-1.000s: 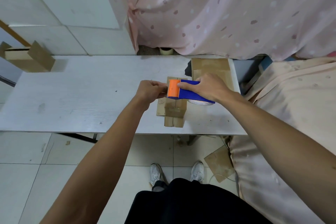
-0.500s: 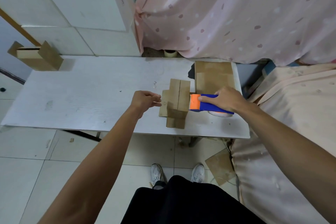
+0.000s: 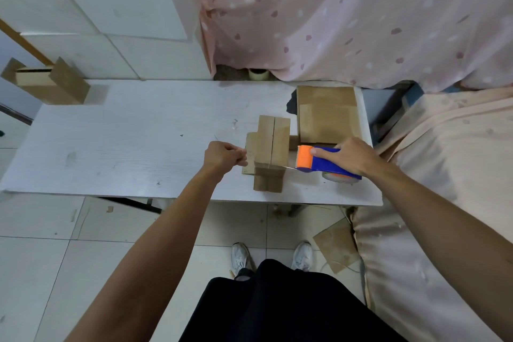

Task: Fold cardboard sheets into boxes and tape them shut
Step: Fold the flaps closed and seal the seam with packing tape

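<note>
A small cardboard box (image 3: 273, 147) with its top flaps folded shut stands on the white table (image 3: 138, 133) near the front right. My right hand (image 3: 352, 155) grips a blue and orange tape dispenser (image 3: 324, 162) just right of the box. A thin strip of clear tape runs from the dispenser to the box's near top edge. My left hand (image 3: 223, 155) is just left of the box with fingers curled and pinched together, seemingly on the tape's end. The clear tape is hard to make out there.
A stack of flat cardboard sheets (image 3: 327, 114) lies at the table's back right. An open cardboard box (image 3: 47, 86) sits off the table's far left corner. A tape roll (image 3: 258, 74) rests below the pink curtain. A bed (image 3: 444, 175) borders the right side, and a cardboard piece (image 3: 336, 244) lies on the floor.
My hands have moved apart: the dispenser went from over the box to its right side, and my left hand went to the box's left, uncovering the box top.
</note>
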